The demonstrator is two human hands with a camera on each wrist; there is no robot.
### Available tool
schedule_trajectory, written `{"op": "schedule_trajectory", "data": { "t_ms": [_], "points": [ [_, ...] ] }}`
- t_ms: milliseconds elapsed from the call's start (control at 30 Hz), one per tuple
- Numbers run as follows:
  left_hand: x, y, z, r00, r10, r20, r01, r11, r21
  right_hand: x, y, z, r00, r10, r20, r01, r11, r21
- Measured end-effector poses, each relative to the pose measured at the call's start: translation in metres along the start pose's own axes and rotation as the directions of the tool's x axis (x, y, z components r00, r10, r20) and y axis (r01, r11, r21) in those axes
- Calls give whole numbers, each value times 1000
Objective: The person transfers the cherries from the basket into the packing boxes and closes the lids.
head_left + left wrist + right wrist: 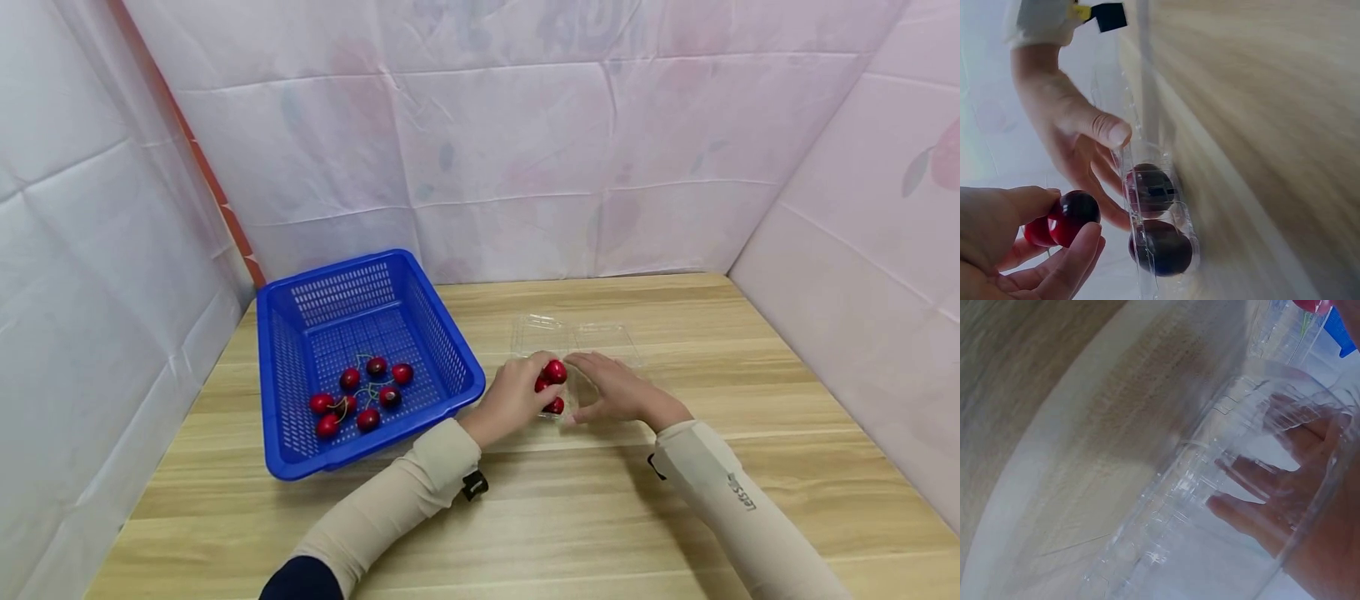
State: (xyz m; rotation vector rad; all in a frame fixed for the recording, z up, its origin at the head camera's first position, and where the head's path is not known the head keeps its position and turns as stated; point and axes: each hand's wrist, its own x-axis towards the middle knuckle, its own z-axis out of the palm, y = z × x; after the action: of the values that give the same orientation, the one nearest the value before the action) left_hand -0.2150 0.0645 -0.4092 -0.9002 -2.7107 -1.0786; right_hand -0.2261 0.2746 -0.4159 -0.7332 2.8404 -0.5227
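Note:
Beside the blue basket my left hand [513, 400] pinches a glossy red cherry [555, 372] between thumb and fingertips, above a clear plastic clamshell box [542, 320]. The left wrist view shows a dark cherry [1074, 218] in that pinch and a redder cherry [1037, 232] right behind it. Two dark cherries [1149, 190] sit inside the box, in the same view. My right hand [618, 390] is at the box's right side, thumb and fingers spread around its edge. In the right wrist view those fingers [1241, 515] appear through clear plastic.
A blue plastic basket [281, 383] stands to the left, with several stemmed cherries [367, 419] on its floor. The box's transparent lid [606, 336] lies folded out behind my right hand. Pale printed sheets surround the wooden table [540, 533] at the back and sides.

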Motion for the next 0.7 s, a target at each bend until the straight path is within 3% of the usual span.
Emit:
{"op": "schedule_trajectory", "data": {
  "t_ms": [300, 700],
  "points": [
    [16, -1, 6, 998, -63, -11, 63, 998, -17, 1, 2, 2, 1000, -4, -14, 4, 1000, -5],
    [23, -11, 18, 986, -165, 6, 165, 985, -41, 1, -1, 1, 1000, 12, -3, -12, 1000, 7]
  ]
}}
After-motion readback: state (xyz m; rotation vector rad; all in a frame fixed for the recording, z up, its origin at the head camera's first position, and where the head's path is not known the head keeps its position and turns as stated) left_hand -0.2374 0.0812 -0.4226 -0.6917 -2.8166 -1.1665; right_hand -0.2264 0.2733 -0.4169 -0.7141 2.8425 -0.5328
